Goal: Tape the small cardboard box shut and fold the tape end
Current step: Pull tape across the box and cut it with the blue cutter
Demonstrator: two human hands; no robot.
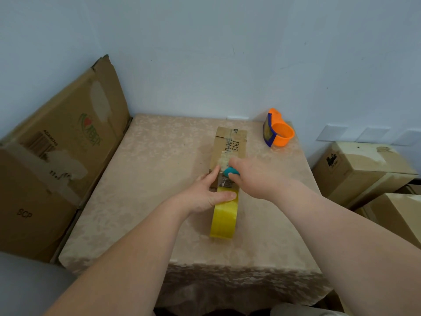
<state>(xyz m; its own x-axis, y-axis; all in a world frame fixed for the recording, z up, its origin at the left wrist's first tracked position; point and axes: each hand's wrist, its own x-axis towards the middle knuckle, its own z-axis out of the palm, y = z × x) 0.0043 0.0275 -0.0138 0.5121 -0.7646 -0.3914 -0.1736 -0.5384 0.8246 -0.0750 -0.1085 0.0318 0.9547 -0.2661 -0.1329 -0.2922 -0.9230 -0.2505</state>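
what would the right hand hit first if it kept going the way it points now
The right hand points up-left, away from the person, and already lies over the near end of the small cardboard box. It would run along the box top; depth is unclear.

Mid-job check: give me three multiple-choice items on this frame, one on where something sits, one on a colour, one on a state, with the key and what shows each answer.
1. Where does the orange tape dispenser stand on the table?
A. far right corner
B. near left corner
C. on top of the small box

2. What colour is the tape roll near the left hand?
A. red
B. yellow
C. white

3. What is the right hand doing?
A. resting flat on the table
B. lifting the dispenser
C. holding a teal tool at the near end of the small cardboard box

Key:
1 A, it stands beside the box, close to the wall.
2 B, the roll's band is plainly yellow.
3 C, the fingers wrap the teal tool at the box's near edge.
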